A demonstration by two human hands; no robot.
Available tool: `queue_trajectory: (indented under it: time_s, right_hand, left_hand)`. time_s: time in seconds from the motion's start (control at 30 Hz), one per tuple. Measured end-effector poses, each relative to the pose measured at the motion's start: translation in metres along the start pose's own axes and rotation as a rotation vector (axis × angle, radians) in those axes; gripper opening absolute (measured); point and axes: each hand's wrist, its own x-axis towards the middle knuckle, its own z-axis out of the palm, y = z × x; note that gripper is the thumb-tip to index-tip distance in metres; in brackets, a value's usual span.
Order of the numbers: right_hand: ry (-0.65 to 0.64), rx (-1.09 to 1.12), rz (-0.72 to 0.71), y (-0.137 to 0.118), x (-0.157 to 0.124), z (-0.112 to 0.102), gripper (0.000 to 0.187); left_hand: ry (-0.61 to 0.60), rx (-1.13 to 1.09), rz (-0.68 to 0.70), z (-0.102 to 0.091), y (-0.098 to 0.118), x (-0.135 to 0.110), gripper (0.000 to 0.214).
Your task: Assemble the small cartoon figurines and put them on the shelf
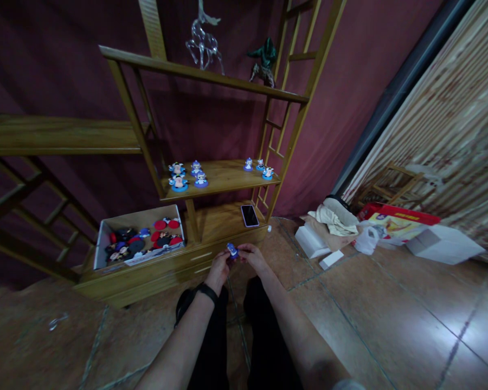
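From my distant seat, the wooden shelf unit (223,180) takes up the far side of the scene; the tiled floor (329,319) spreads wide to the right and near, giving my arms room to swing, with a patterned curtain (451,135) bounding it at the far right; an open box (96,252) sits on the unit's low deck at the left, its near wall close to the front edge, its right end just beside a wooden post; the middle shelf carries four small figures (200,180) toward its left end and three small figures (248,164) toward its right, a broad stretch of board running between the groups; a phone (250,215) lies on the low deck, near its right edge.

My left grip (220,266) and right grip (249,254) come together in front of the unit, both clamped on the purple figurine (232,251), which is held up between them at the middle of the scene; it is small, purple-blue on top, with a pale patch lower down.

The shelf unit is cut off at the left and top; the box's contents overlap so heavily that I cannot count them; fingers cover the figurine's sides, and its finer features are too small for me to read.
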Motion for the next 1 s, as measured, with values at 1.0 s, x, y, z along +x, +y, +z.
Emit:
queue_trajectory:
  time_s: [1.0]
  right_hand:
    - [0.005,-0.311,-0.341,0.014,0.004,-0.001,0.025]
  left_hand:
    - [-0.028,0.116,0.07,-0.004,0.004,-0.013,0.035]
